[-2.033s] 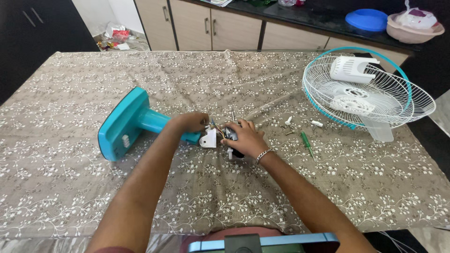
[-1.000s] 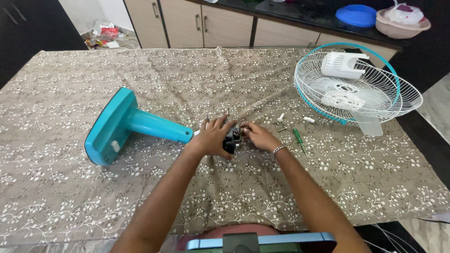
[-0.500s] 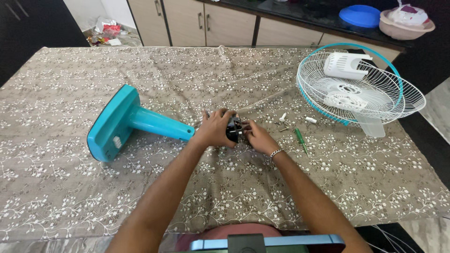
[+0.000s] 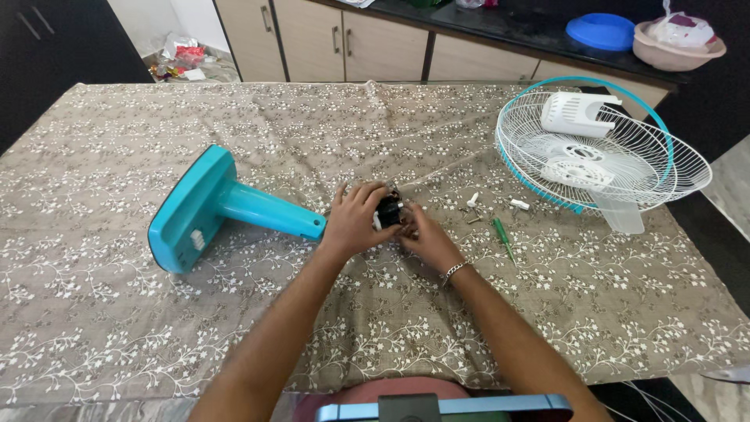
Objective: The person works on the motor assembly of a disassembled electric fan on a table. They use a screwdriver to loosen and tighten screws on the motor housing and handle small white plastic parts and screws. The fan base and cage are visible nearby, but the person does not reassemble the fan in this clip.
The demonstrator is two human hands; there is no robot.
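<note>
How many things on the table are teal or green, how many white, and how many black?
Teal or green: 2, the fan base and screwdriver.
White: 3, the wire guard, cover and blade hub.
Black: 1, the motor part between the left hand and right hand.
Total: 6

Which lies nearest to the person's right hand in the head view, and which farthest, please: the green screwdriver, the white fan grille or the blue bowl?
1. Green screwdriver, just right of the right hand.
2. White fan grille, farther right on the table.
3. Blue bowl, back on the dark counter.
</note>
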